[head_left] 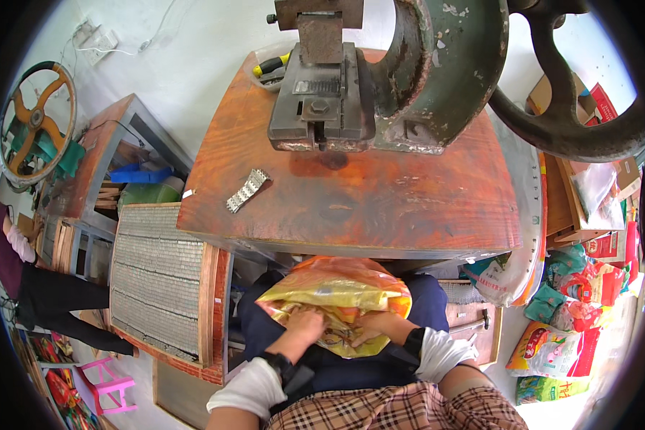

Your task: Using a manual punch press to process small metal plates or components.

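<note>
Here, the yellow-orange bag lies right beneath both hands.

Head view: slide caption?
Left hand and right hand in a yellow bag on the lap, by a wooden bench with a press.

A wooden bench with a reddish-brown top, its grain showing and its surface worn, darkly stained in patches and scuffed paler toward the front, carries a heavy green-grey press whose metal base stands toward the rear. On the left part of the top a silvery strip of linked metal pieces lies slantwise, apart from the press, while a shallow pale dish at the left rear, just beside the base, holds a tool with a yellow-and-black handle. Before the front edge, the person's dark-clad lap bears a crinkled yellow-and-orange bag.
</note>
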